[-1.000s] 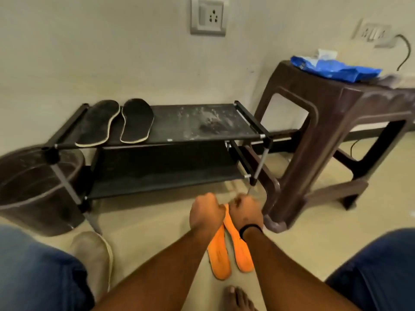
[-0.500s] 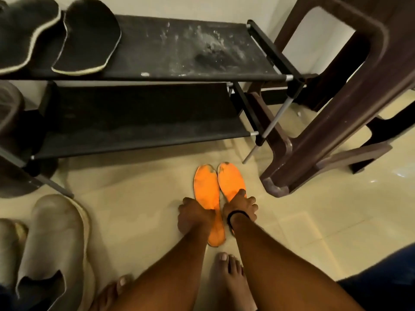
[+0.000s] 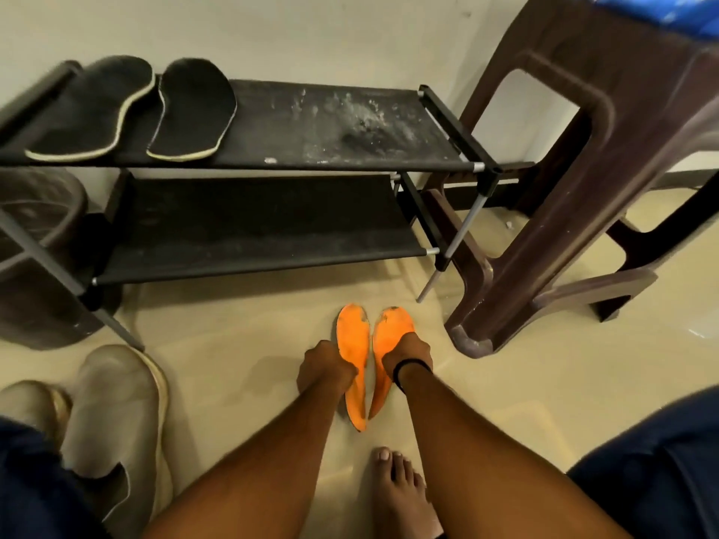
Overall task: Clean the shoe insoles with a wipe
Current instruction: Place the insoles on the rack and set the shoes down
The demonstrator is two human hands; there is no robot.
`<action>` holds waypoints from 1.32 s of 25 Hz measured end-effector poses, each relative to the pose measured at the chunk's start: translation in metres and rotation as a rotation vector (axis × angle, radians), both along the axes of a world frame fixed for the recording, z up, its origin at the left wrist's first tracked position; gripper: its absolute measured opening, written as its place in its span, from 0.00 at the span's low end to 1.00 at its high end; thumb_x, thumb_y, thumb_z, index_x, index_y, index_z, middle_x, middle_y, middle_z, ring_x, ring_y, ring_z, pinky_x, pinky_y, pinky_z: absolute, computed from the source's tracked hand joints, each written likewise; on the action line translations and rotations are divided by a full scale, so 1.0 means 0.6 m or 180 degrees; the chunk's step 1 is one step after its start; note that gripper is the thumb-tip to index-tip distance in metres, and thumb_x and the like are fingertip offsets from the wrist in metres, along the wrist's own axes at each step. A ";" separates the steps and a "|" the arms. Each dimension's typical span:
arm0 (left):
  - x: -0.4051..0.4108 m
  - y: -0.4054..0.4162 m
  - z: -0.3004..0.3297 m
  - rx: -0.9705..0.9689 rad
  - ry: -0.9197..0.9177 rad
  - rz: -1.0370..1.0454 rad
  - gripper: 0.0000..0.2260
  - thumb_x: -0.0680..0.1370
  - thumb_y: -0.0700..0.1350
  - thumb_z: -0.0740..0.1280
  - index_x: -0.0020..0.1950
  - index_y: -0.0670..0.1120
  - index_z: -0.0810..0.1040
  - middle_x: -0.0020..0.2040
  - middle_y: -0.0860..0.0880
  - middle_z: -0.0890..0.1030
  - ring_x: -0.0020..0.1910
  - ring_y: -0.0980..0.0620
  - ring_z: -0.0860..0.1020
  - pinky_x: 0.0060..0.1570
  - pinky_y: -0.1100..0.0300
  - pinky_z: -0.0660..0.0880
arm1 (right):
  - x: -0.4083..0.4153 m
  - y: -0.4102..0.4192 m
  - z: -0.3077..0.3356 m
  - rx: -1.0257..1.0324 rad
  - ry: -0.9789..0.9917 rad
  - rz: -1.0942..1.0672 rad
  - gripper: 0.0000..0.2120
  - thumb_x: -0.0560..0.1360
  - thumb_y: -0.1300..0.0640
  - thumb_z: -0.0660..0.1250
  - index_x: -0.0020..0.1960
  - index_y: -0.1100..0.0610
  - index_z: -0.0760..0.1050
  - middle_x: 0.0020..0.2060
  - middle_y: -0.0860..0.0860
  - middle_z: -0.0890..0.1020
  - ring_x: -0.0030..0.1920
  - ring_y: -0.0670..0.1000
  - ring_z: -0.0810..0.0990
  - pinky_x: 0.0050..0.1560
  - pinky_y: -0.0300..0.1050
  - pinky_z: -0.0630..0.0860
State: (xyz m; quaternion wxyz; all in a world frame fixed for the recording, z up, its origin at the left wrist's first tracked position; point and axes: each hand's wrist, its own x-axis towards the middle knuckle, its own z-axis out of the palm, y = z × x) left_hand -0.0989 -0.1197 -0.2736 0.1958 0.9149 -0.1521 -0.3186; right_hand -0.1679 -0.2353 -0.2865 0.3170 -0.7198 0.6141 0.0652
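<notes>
Two orange insoles lie side by side on the cream floor, toes pointing toward the shoe rack [image 3: 272,149], heels close together near a bare foot [image 3: 400,496]. The left hand [image 3: 325,369] holds the left orange insole [image 3: 352,344] at its outer edge, fingers curled over the rim about halfway along its length. The right hand [image 3: 408,354], with a black band at the wrist, grips the right orange insole [image 3: 391,330] the same way, fingers bent round its outer edge; the fingertips of both hands are hidden under the knuckles. Both insoles show dark scuffed patches at the toe ends. On the top shelf of the rack, toward its left end, two black insoles [image 3: 155,110] with pale rims rest next to each other; the right part of that shelf is dusted with whitish marks. A brown plastic stool [image 3: 583,180] stands just beside the rack's right end, with a blue packet [image 3: 688,13] on its top. A dark bucket [image 3: 35,258] sits behind the rack's left leg, and a pair of beige shoes [image 3: 113,414] lies on the floor at the lower left. No wipe shows in either hand.
</notes>
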 end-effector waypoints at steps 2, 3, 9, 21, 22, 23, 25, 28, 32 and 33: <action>0.014 0.015 0.047 -0.0126 -0.0109 0.0076 0.17 0.73 0.51 0.73 0.58 0.45 0.76 0.59 0.43 0.80 0.57 0.41 0.80 0.52 0.52 0.79 | -0.012 0.036 0.108 -0.0084 -0.0138 0.0116 0.20 0.76 0.54 0.62 0.67 0.57 0.69 0.62 0.59 0.77 0.60 0.61 0.78 0.56 0.49 0.76; 0.020 0.022 0.075 -0.0203 -0.0137 0.0101 0.14 0.74 0.50 0.71 0.56 0.45 0.77 0.58 0.43 0.80 0.55 0.41 0.80 0.50 0.53 0.79 | -0.014 0.034 0.139 -0.0099 -0.0157 0.0250 0.17 0.76 0.57 0.63 0.64 0.59 0.70 0.60 0.59 0.77 0.59 0.61 0.78 0.56 0.50 0.77; 0.067 0.049 0.263 -0.0611 0.0197 -0.0047 0.04 0.72 0.39 0.70 0.37 0.41 0.78 0.37 0.42 0.81 0.27 0.49 0.80 0.22 0.62 0.74 | 0.013 0.045 0.377 0.0125 0.0022 0.1142 0.07 0.73 0.64 0.64 0.37 0.62 0.76 0.22 0.54 0.74 0.21 0.51 0.72 0.25 0.39 0.70; 0.136 0.109 0.676 -0.1243 0.0008 -0.0733 0.12 0.75 0.42 0.68 0.31 0.44 0.75 0.23 0.49 0.73 0.21 0.55 0.66 0.25 0.66 0.60 | -0.007 0.023 0.748 -0.0497 -0.1181 0.1708 0.09 0.71 0.59 0.67 0.40 0.58 0.86 0.30 0.54 0.79 0.28 0.52 0.72 0.29 0.41 0.68; 0.149 0.108 0.685 -0.1491 0.0034 -0.0584 0.12 0.75 0.42 0.68 0.31 0.44 0.75 0.23 0.49 0.73 0.20 0.55 0.66 0.24 0.66 0.59 | -0.006 0.017 0.764 -0.0710 -0.1418 0.1707 0.09 0.71 0.59 0.68 0.36 0.56 0.86 0.30 0.53 0.80 0.30 0.52 0.74 0.30 0.43 0.71; 0.161 0.104 0.687 -0.1739 0.0068 -0.0419 0.11 0.75 0.41 0.69 0.32 0.43 0.75 0.23 0.48 0.73 0.21 0.55 0.66 0.24 0.66 0.59 | -0.001 0.007 0.773 -0.0911 -0.1678 0.1681 0.08 0.71 0.58 0.70 0.35 0.56 0.86 0.33 0.53 0.82 0.33 0.52 0.77 0.33 0.45 0.74; 0.184 0.084 0.669 -0.2204 0.0049 -0.0104 0.10 0.74 0.41 0.71 0.35 0.42 0.74 0.27 0.45 0.72 0.24 0.52 0.67 0.27 0.64 0.60 | 0.014 -0.014 0.772 -0.1156 -0.2126 0.1615 0.05 0.70 0.58 0.73 0.41 0.60 0.86 0.42 0.56 0.85 0.43 0.55 0.81 0.42 0.50 0.80; 0.216 0.037 0.616 -0.2543 -0.0351 0.0252 0.09 0.74 0.40 0.75 0.43 0.36 0.78 0.33 0.40 0.76 0.28 0.47 0.73 0.31 0.56 0.72 | 0.059 -0.049 0.735 -0.1300 -0.2427 0.1432 0.05 0.72 0.63 0.70 0.43 0.60 0.85 0.43 0.57 0.85 0.43 0.56 0.83 0.44 0.51 0.83; 0.261 -0.020 0.556 -0.2248 -0.0533 0.0375 0.08 0.76 0.37 0.72 0.51 0.33 0.79 0.41 0.37 0.84 0.29 0.47 0.80 0.40 0.51 0.84 | 0.127 -0.109 0.641 -0.1427 -0.2292 0.1159 0.15 0.72 0.72 0.64 0.39 0.55 0.83 0.39 0.56 0.84 0.36 0.54 0.83 0.41 0.48 0.83; 0.274 -0.030 0.546 -0.2061 -0.0611 0.0373 0.07 0.77 0.37 0.72 0.51 0.35 0.80 0.40 0.38 0.84 0.29 0.47 0.82 0.39 0.52 0.83 | 0.138 -0.124 0.616 -0.1443 -0.2167 0.1126 0.16 0.72 0.73 0.63 0.38 0.55 0.83 0.39 0.56 0.84 0.36 0.54 0.83 0.41 0.48 0.83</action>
